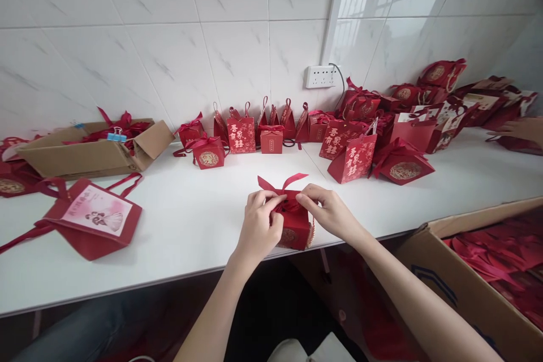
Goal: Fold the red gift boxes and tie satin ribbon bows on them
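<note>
Close to the table's front edge stands a small red gift box (297, 229) with a gold round print on its front and a twisted cord at its right side. A red ribbon (294, 179) is gathered at its top, with two loose ends sticking up. My left hand (262, 218) is closed on the ribbon at the box's top left, thumb and fingers pinched. From the other side, my right hand (324, 209) pinches the ribbon at the top right. The fingers partly hide the knot or loop between them.
A red box with a couple picture (99, 215) lies at left, before an open cardboard box (85, 155) of ribbons. Finished-looking red boxes (241, 134) line the tiled wall. A large carton (428, 260) of red pieces stands at right; another person's hand (524, 130) is at far right.
</note>
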Available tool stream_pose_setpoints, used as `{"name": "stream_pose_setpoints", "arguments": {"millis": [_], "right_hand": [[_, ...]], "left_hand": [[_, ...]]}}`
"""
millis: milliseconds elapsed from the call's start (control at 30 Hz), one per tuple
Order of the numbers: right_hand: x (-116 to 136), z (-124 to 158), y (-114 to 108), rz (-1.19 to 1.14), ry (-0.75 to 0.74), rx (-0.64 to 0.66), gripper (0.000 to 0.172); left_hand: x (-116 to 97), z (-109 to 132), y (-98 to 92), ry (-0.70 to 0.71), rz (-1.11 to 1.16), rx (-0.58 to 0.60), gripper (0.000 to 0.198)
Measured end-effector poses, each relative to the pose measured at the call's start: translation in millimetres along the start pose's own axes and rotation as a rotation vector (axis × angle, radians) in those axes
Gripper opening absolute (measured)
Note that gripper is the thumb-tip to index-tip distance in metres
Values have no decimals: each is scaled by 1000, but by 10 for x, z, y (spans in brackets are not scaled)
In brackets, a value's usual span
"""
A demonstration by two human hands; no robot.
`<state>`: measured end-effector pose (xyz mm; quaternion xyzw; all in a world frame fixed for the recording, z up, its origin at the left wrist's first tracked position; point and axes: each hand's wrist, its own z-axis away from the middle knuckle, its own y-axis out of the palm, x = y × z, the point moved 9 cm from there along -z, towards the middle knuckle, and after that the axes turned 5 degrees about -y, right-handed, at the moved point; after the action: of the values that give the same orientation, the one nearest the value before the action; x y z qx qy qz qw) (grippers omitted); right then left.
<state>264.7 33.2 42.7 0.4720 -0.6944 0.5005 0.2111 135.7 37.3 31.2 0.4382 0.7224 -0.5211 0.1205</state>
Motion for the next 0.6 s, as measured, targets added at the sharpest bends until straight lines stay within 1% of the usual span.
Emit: {"name": "stream_pose_setpoints", "arguments": {"millis": [67, 100, 200, 267, 333, 400, 533, 600], "right_hand": [[-10, 10, -3, -15, 1, 0, 32], [-7, 19, 4, -16, -10, 13, 29], [10, 58, 39, 11, -48, 76, 13], [25, 75, 47, 30, -67, 99, 9], [46, 73, 41, 37, -80, 92, 7], [70, 52, 44, 44, -86, 80, 11], [106, -16, 84, 65, -87, 72, 30], [94, -46, 104, 30, -70, 82, 33]], "left_hand": [[2, 3, 2, 0, 0, -4, 41], [3, 4, 4, 0, 0, -5, 40], [6, 3, 11, -3, 3, -3, 40], [5, 2, 13, -9, 10, -1, 41], [5, 1, 16, -18, 17, 3, 40], [8, 1, 20, -27, 20, 8, 40], [14, 3, 22, -36, 18, 7, 39], [17, 3, 18, -38, 13, 2, 39]]}}
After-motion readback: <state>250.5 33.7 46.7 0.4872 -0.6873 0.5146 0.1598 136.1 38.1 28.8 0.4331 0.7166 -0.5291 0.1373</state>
